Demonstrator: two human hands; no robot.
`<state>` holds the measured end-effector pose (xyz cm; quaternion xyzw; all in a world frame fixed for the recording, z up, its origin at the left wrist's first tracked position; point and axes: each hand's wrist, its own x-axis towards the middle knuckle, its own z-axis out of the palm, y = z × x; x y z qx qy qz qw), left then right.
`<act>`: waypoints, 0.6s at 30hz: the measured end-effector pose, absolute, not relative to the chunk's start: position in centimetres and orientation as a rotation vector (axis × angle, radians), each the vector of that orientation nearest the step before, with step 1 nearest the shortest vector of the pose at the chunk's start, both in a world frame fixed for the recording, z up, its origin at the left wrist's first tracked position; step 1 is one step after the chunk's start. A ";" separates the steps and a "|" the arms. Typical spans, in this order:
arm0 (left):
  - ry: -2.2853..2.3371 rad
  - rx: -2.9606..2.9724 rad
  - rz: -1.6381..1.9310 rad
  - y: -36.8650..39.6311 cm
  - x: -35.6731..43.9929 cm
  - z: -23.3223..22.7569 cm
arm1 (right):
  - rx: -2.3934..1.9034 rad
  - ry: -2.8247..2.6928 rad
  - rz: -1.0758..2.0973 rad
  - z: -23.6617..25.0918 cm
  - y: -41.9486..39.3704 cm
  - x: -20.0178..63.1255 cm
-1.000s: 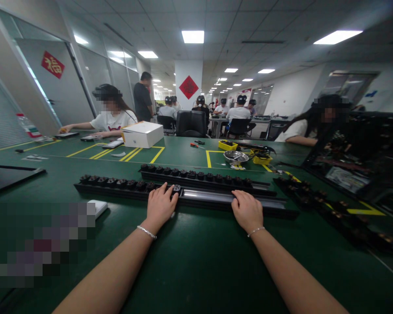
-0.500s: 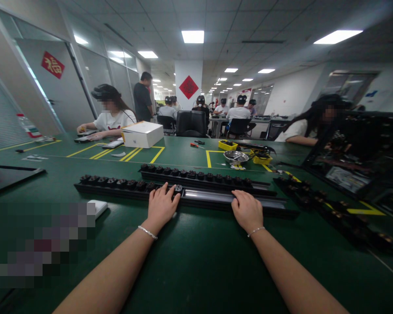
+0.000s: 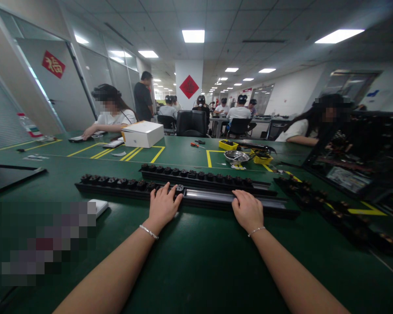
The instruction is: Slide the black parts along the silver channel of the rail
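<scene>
A long black rail [image 3: 212, 195] lies crosswise on the green table in front of me. Black socket modules [image 3: 113, 182] sit in a row along its left part, while its right part shows a bare, shiny channel. My left hand [image 3: 163, 204] grips the rail near the end of that row, its fingers over the modules and its thumb at the front edge by the last round socket module [image 3: 179, 189]. Farther right, my right hand [image 3: 248, 210] holds the rail, with bent fingers over its top; the fingertips are partly hidden. Behind it lies a second rail with modules [image 3: 199, 175].
More black rails with modules [image 3: 327, 203] lie at the right, near a dark panel [image 3: 356, 152]. Beyond are a metal bowl [image 3: 236, 157], yellow bins [image 3: 228, 145], a screwdriver [image 3: 196, 145] and a white box [image 3: 143, 134]. Co-workers sit at both sides. A white-ended blurred item [image 3: 100, 208] lies left.
My hands and the rail keep nearly the same place, with only a tiny shift of the view. The co-worker at the left has moved a hand and a flat object further left.
</scene>
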<state>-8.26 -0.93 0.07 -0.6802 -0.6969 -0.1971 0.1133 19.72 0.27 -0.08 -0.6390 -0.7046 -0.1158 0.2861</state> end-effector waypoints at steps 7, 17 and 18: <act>-2.031 -1.997 -0.580 -1.0 -8.2 0.0 | -1.709 -1.889 -0.301 0.0 0.3 19.7; -1.896 -2.083 -0.602 -0.9 -8.1 -0.6 | -1.700 -1.891 -0.317 0.0 0.2 19.8; -1.875 -2.091 -0.608 -0.9 -8.1 -0.6 | -1.698 -1.891 -0.320 -0.1 0.3 19.8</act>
